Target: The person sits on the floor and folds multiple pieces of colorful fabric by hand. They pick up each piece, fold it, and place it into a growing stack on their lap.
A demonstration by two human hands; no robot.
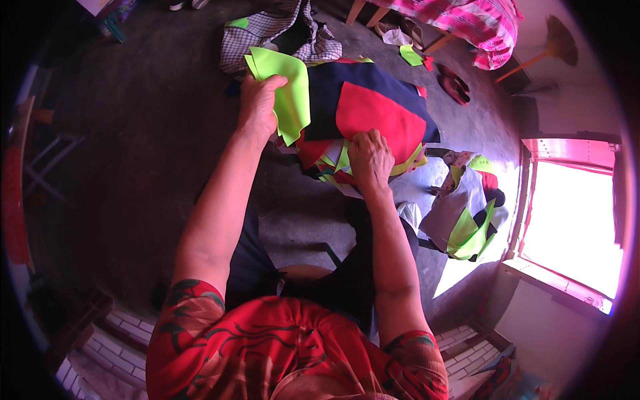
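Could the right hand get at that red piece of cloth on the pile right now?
Very likely yes: the right hand is already at the near edge of the red piece, which lies uncovered over navy cloth.

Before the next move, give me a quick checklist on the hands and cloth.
1. Left hand gripping green cloth: ok.
2. Right hand at the near edge of the red piece: ok.
3. Right fingers pinching something: cannot tell, their tips are hidden.
4. Red piece over navy piece: ok.
5. Pile edges even: not ok, scraps stick out.
6. Scraps all gathered: not ok, a green scrap lies beyond the pile.
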